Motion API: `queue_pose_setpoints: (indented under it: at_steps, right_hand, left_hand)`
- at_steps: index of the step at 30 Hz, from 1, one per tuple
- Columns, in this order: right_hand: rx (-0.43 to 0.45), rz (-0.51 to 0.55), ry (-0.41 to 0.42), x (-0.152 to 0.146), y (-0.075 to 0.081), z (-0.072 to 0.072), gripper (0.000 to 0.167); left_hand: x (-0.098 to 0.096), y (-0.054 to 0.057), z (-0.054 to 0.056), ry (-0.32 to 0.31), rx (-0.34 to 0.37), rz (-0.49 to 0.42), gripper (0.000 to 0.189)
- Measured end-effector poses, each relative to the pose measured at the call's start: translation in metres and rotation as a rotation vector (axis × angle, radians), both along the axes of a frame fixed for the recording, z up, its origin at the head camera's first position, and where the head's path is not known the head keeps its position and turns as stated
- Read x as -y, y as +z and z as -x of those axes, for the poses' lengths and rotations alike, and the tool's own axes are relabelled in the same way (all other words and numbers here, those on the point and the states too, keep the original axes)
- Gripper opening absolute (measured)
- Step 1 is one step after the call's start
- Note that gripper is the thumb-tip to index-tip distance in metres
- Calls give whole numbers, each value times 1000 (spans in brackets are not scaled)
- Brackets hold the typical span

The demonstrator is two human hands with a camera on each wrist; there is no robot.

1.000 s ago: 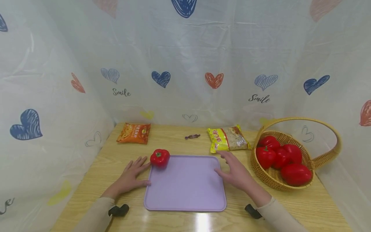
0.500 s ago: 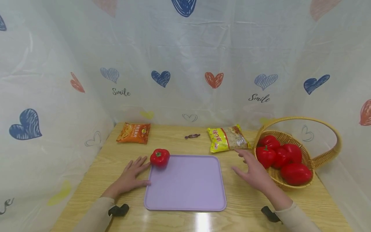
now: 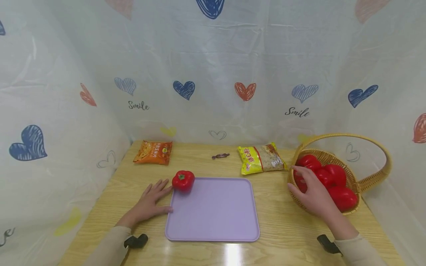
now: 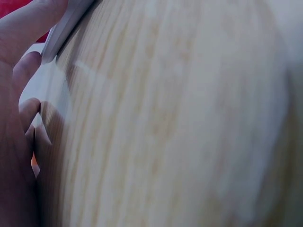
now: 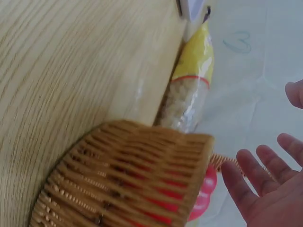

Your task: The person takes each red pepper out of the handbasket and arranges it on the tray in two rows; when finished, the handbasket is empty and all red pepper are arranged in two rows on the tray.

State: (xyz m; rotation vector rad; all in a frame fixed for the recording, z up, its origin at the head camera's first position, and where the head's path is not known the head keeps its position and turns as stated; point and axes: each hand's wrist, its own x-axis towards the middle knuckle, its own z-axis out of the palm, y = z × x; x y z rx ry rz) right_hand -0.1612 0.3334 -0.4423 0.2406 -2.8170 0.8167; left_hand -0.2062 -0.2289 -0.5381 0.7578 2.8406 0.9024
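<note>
With left hand [image 3: 149, 202] and right hand [image 3: 313, 194] both released, the right should carefully clear the frame-right basket [image 3: 353, 181] rim before grasping.

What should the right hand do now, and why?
I'd say the right hand should dip down and curl round the nearest red thing in the basket. Its fingers are spread and hold nothing, they look right over that side, and the tray bears just one pepper, at its far left corner.
</note>
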Motion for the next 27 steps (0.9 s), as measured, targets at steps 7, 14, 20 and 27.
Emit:
queue_pose_setpoints:
  at_steps: [7,14,20,27]
  right_hand:
    - [6,-13,-71,-19,2,3,70]
    - [-23,-16,-122,-33,-2,10,69]
    - [-5,-24,-156,-40,-8,16,68]
    - [34,-18,-157,-39,-10,22,71]
  left_hand:
    - [1,0,0,3,-2,1,82]
    - [1,0,1,5,-6,4,82]
    - [0,-1,1,2,-8,5,82]
    - [0,-1,1,0,-3,-1,83]
